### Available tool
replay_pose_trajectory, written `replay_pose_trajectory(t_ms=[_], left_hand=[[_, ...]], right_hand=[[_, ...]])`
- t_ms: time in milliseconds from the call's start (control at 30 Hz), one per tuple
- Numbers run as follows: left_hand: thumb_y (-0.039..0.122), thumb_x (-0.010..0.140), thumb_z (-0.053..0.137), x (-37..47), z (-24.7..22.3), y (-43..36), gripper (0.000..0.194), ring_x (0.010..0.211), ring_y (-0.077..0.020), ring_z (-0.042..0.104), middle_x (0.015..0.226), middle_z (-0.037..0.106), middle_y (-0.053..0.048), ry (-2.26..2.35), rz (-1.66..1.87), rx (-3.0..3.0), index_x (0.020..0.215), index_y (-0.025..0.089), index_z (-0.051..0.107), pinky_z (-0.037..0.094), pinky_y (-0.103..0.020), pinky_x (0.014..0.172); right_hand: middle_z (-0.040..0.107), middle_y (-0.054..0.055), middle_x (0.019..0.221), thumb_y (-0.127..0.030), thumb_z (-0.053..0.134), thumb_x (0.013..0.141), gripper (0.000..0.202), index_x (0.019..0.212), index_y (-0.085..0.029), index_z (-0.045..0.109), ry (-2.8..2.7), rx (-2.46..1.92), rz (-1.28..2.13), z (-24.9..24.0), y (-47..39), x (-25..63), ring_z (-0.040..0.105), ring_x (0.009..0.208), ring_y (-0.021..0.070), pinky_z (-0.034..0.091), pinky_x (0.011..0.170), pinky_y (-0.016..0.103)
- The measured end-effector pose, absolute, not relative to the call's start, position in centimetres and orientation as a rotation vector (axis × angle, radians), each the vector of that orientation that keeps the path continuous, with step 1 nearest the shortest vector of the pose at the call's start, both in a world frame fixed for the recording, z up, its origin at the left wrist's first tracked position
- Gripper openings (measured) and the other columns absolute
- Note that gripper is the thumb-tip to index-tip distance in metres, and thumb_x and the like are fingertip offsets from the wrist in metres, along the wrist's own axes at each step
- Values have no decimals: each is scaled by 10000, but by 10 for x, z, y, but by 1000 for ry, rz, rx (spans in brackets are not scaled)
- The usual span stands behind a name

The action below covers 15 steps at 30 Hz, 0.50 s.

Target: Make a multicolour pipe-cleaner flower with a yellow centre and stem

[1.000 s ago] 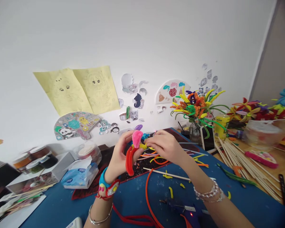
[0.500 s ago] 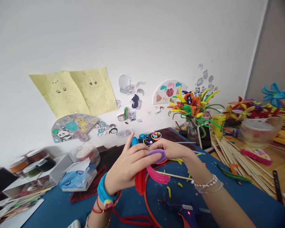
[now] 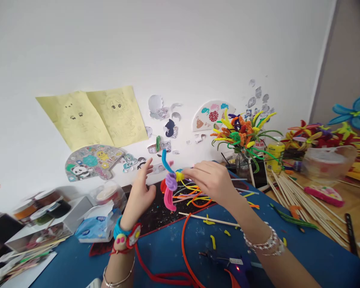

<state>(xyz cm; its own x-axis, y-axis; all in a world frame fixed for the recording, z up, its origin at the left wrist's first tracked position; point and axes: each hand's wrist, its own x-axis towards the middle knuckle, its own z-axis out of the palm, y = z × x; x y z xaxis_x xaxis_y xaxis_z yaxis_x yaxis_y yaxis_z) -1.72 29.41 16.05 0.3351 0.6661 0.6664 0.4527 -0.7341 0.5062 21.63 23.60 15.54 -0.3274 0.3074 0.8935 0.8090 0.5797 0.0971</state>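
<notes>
Pinched in my right hand is the yellow end of a fuzzy pipe-cleaner piece, with a purple coil at its middle, a blue strand pointing up, a pink loop hanging down and some red behind. My left hand is to the left of the piece, apart from it, with its fingers spread and nothing in them. Beneath and behind the piece, loose coloured pipe cleaners lie on a dark mat. A thin wooden stick rests below my right hand.
A glue gun with a red light lies at the front. Red pipe cleaners are beside it. Tissues and jars stand left; a vase of pipe-cleaner flowers, a yellow bottle and wooden sticks are right. A blue flower shows far right.
My left hand has let go and moved left, its fingers opening. My right hand now holds the piece by its yellow end, further left. At the far right, the blue flower has turned and moved slightly.
</notes>
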Motion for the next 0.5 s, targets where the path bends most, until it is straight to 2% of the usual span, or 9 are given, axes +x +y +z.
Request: replay_pose_trajectory(t_ms=[100,200,267,400,500], left_hand=[[46,695,508,-22,162,295,742,1163,-253,547,1212,565,-111,853,1207,2123,1396,245,368,415,-532,1019],[56,707,498,-22,165,285,741,1081,-221,606,1210,588,-88,591,1002,1934,1399,289,373,471,-458,983],[90,740,450,-21,165,278,702,1064,-218,618,1243,573,-79,512,1015,1810,1398,320,371,509,-433,932],[198,788,573,-11,163,271,719,1003,-211,633,1304,529,-88,630,978,1855,1430,332,277,538,-379,852],[343,800,672,1,158,271,632,1016,-205,611,1220,589,-73,813,1026,1980,1351,269,371,512,-352,889]], right_hand=[[673,37,729,-211,448,983,249,1014,-198,695,-1789,-913,-949,150,241,218,532,664,158,345,635,313],[680,24,733,-189,483,969,223,1057,-216,686,-1735,-856,-1109,146,246,218,513,655,156,335,646,317],[676,15,712,-169,504,956,220,1069,-218,686,-1714,-824,-1196,144,248,216,505,652,155,338,655,316],[647,15,644,-133,531,935,189,1012,-162,701,-1731,-796,-1277,144,249,210,479,630,157,337,646,319],[621,9,615,-127,553,924,156,982,-134,697,-1726,-756,-1318,143,252,207,465,608,151,330,639,317]])
